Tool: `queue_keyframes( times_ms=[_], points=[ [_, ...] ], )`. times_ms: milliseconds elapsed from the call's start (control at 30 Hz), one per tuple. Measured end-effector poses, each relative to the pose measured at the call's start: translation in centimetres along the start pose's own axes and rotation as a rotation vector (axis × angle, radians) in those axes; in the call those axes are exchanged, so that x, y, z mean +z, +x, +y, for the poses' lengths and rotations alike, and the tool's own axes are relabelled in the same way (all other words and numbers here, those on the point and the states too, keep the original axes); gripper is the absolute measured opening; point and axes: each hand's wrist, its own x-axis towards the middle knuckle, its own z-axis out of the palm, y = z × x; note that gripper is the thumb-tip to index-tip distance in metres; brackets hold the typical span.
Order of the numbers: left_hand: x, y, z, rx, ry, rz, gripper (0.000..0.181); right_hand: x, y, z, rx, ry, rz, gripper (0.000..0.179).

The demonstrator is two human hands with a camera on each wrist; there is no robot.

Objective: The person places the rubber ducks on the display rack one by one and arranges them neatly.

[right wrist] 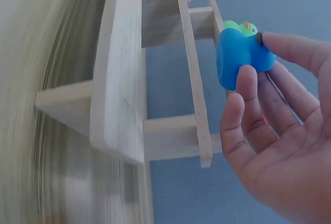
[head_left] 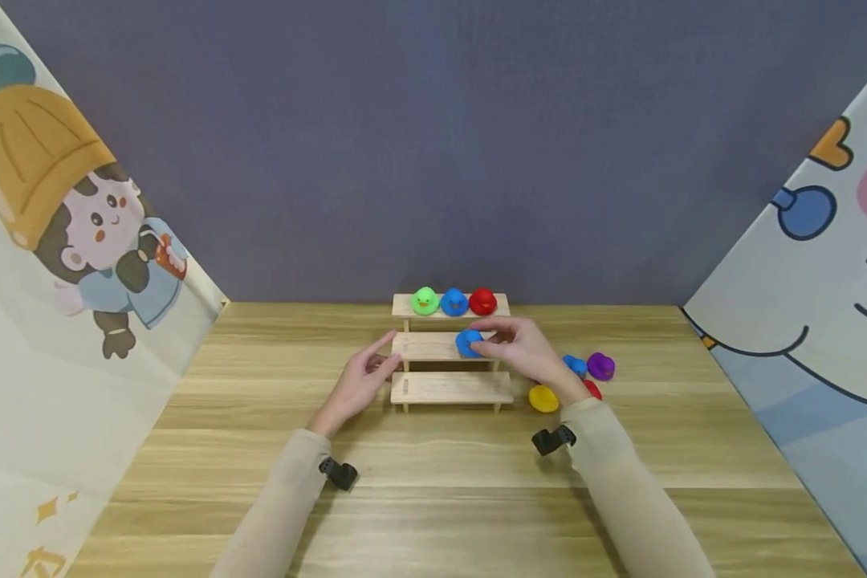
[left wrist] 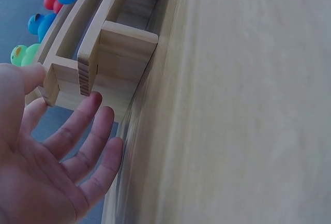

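A small blue rubber duck is pinched between the thumb and fingers of my right hand, above the right part of the middle step of a three-step wooden stand. In the right wrist view the held duck shows its flat base toward the step. My left hand is at the stand's left end, fingers loosely extended, with thumb and index fingertips right at the end of the middle step. A green duck, another blue duck and a red duck stand in a row on the top step.
To the right of the stand, loose on the wooden table, lie a yellow duck, a purple duck, a blue one and a red one partly behind my right wrist. A dark panel rises behind the stand.
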Motion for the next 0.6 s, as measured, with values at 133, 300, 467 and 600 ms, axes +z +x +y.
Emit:
queue_keyframes(
  times_ms=[133,300,467,600],
  points=[
    [0.0,0.0,0.1,0.000,0.004,-0.001,0.060,0.7,0.4,-0.3,-0.025,-0.006,-0.001,0.039],
    [0.0,0.0,0.1,0.001,0.007,0.000,0.060,1.5,1.0,-0.7,-0.041,-0.018,-0.003,0.039],
    [0.0,0.0,0.1,0.003,0.004,-0.001,0.059,2.1,1.4,-1.0,-0.043,-0.010,-0.006,0.038],
    [0.0,-0.1,0.2,-0.001,0.003,0.001,0.059,2.6,1.7,-1.1,-0.029,0.009,-0.012,0.037]
  ],
)
